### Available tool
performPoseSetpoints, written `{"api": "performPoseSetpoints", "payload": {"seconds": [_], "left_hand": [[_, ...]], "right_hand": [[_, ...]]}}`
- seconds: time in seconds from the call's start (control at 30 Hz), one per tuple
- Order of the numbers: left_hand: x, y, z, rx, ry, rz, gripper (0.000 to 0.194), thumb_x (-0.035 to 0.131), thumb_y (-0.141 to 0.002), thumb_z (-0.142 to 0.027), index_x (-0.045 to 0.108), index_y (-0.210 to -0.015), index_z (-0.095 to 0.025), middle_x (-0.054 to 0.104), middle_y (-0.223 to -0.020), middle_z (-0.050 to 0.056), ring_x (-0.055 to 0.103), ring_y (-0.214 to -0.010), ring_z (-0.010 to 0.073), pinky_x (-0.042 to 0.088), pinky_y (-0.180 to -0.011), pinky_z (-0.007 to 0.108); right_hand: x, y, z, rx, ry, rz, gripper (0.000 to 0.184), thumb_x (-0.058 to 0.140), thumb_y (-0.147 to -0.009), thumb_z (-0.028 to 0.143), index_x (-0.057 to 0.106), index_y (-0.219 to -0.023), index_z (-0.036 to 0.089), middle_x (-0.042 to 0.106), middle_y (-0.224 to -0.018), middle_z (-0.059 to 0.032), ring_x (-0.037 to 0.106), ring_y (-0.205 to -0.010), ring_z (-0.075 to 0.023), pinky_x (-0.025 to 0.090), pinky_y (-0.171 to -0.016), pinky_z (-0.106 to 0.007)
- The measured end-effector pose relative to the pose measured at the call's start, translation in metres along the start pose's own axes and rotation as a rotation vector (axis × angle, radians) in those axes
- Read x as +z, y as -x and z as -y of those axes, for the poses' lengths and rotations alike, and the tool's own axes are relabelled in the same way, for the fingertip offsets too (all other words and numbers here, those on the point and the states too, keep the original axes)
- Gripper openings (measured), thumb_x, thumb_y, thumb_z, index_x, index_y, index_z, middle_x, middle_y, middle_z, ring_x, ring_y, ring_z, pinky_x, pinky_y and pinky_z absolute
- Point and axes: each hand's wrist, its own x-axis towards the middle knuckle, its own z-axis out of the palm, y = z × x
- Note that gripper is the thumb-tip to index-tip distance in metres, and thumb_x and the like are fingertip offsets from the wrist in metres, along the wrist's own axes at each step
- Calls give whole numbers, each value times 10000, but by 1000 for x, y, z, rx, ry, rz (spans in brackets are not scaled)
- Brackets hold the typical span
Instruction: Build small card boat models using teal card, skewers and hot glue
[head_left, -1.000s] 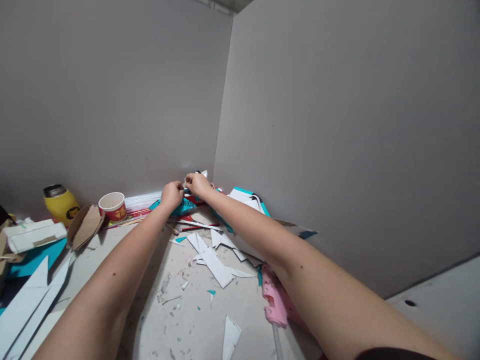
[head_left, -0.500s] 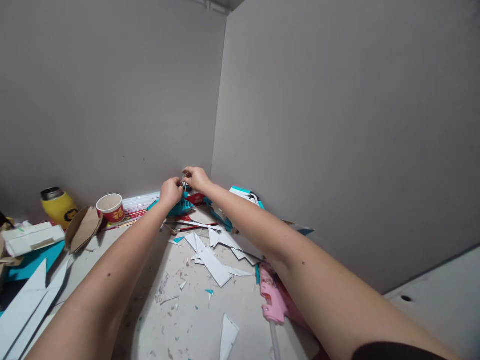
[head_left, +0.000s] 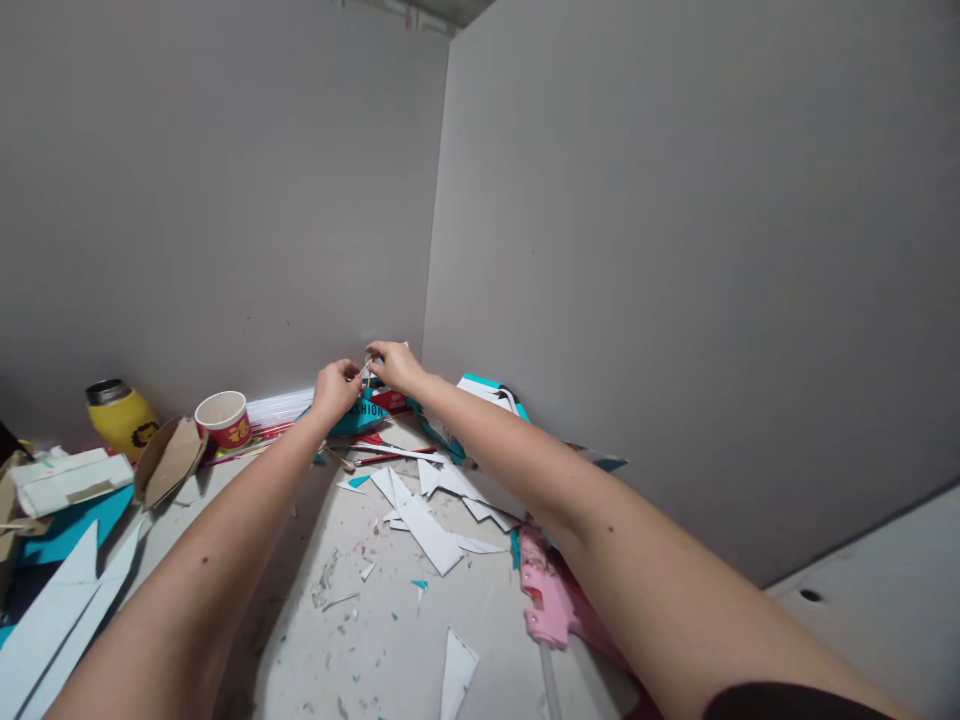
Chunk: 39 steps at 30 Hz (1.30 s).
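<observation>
At the far corner of the table my left hand (head_left: 335,392) and my right hand (head_left: 395,366) are close together, both raised a little over the clutter. The fingers of my right hand are pinched on a thin pale stick (head_left: 366,367) slanting between the hands. My left fingertips are pinched at its lower side; what they hold is too small to make out. Just below lies a teal printed piece of card (head_left: 365,412) with dark lettering, partly covered by my left hand. A red piece (head_left: 390,400) shows under my right wrist.
White card offcuts (head_left: 420,520) and small scraps lie across the table (head_left: 322,660). On the right, by my forearm, is a pink glue gun (head_left: 547,600) with a glue stick. A paper cup (head_left: 225,420) and a yellow bottle (head_left: 124,420) stand at the left. Grey partitions (head_left: 637,230) enclose the corner.
Both hands have shifted only slightly, the fingers turning a little about the small piece. The pale stick now slants more visibly between them.
</observation>
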Motion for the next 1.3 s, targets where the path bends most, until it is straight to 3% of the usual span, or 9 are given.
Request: {"api": "performPoseSetpoints", "payload": {"seconds": [0.33,0.53,0.7,0.87,1.07,1.3], "left_hand": [[-30,9,12,-21,22,-176,244,569,-898,-350,636,-998,-138,670,-993,58,639,-899,192,511,-822,412],[-51,30,30,-56,13,-193,200,540,-846,-223,685,-967,-158,722,-955,72,653,-887,211,481,-824,344],[-64,50,46,-117,20,-98,331,553,-818,-275,660,-1099,-134,707,-1037,131,646,-939,266,479,-830,372],[-62,58,63,-173,104,126,430,632,-837,-343,570,-1207,-134,654,-1113,121,651,-910,220,530,-779,385],[-54,63,71,-164,162,244,263,639,-848,-275,606,-1070,-138,645,-1060,72,634,-910,200,535,-786,397],[-64,74,75,-90,144,218,526,682,-703,-318,547,-1190,-170,641,-1095,100,641,-945,227,526,-742,318]], "right_hand": [[-7,3,2,10,13,-49,388,599,-812,125,633,-1198,155,682,-1143,-102,616,-1074,-214,451,-956,-311],[-20,10,8,26,5,-77,351,576,-838,176,635,-1184,161,680,-1144,-93,616,-1051,-198,438,-945,-300],[-33,36,18,111,-3,-38,222,512,-866,203,699,-979,162,718,-973,-72,645,-917,-189,457,-828,-277],[-27,67,24,238,-38,186,80,631,-761,191,686,-714,157,697,-687,-57,664,-717,-210,474,-676,-274],[-2,76,26,414,-197,401,137,653,-746,160,661,-882,144,660,-594,-29,619,-491,-166,473,-457,-241],[-1,79,28,440,-396,428,145,623,-762,116,625,-905,144,659,-646,-23,648,-583,-145,500,-438,-199]]}}
